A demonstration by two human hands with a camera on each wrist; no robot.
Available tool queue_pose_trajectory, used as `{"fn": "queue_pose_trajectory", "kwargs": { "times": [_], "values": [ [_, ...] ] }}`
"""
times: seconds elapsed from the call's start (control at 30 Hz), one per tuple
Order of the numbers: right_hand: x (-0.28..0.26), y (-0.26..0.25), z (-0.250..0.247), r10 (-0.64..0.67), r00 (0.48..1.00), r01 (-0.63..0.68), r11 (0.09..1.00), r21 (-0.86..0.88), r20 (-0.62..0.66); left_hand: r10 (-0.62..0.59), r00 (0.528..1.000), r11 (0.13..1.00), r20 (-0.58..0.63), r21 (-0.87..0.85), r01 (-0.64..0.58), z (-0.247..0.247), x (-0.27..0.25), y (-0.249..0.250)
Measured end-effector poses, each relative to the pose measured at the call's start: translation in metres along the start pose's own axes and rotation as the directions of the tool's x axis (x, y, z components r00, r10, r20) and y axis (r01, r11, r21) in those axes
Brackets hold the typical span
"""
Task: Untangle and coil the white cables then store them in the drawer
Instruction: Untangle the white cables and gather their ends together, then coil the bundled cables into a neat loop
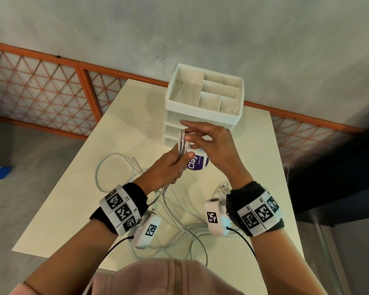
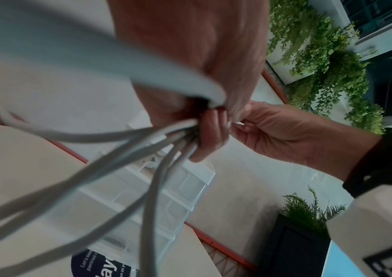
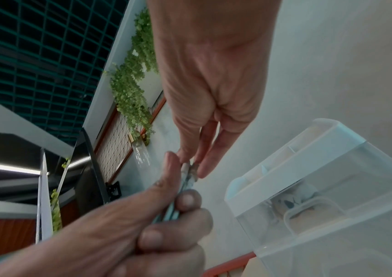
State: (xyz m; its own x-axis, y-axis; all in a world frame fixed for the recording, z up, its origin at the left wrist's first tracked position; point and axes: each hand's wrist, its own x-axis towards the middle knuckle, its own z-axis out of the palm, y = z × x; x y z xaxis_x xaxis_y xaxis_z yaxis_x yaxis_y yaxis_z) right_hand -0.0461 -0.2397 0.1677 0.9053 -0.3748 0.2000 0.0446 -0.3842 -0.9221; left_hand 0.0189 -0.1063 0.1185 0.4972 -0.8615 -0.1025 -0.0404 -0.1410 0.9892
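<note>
Several white cables [image 1: 180, 220] lie tangled in loops on the cream table [image 1: 73, 199]. My left hand [image 1: 180, 161] grips a bunch of their ends upright in its fist, just in front of the white drawer unit [image 1: 202, 116]. My right hand [image 1: 186, 135] pinches the connector tips [image 1: 182, 138] sticking out above that fist. In the left wrist view the cables [image 2: 161, 155] fan out below the left hand [image 2: 214, 131], with the right hand [image 2: 280, 131] beyond. In the right wrist view the right hand [image 3: 190, 163] closes on the cable ends [image 3: 188, 178] above the left hand [image 3: 166, 215]. The unit's drawers look closed.
A round tub with a blue label [image 1: 197, 163] stands between my hands and the drawer unit. White plugs [image 1: 224, 186] lie on the table under my right wrist. An orange lattice fence [image 1: 51, 92] runs behind the table. The unit's top tray [image 1: 207, 90] has several compartments.
</note>
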Motion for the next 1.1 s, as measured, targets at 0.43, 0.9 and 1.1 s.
{"fn": "queue_pose_trajectory", "kwargs": {
  "times": [0.43,0.9,1.1],
  "values": [
    [-0.017,0.032,0.018,0.207,0.921,-0.27,0.95,0.158,0.33,0.155,0.946,0.957,-0.284,-0.193,-0.214,-0.005,0.0,0.02],
    [-0.019,0.033,0.044,0.155,0.846,-0.143,0.988,-0.063,0.51,0.264,0.914,0.874,-0.308,-0.324,-0.362,-0.037,-0.01,0.034],
    [-0.013,0.026,0.032,0.198,0.865,-0.14,0.978,-0.157,0.462,0.322,0.881,0.87,-0.347,-0.258,-0.419,-0.03,-0.014,0.042]
  ]
}}
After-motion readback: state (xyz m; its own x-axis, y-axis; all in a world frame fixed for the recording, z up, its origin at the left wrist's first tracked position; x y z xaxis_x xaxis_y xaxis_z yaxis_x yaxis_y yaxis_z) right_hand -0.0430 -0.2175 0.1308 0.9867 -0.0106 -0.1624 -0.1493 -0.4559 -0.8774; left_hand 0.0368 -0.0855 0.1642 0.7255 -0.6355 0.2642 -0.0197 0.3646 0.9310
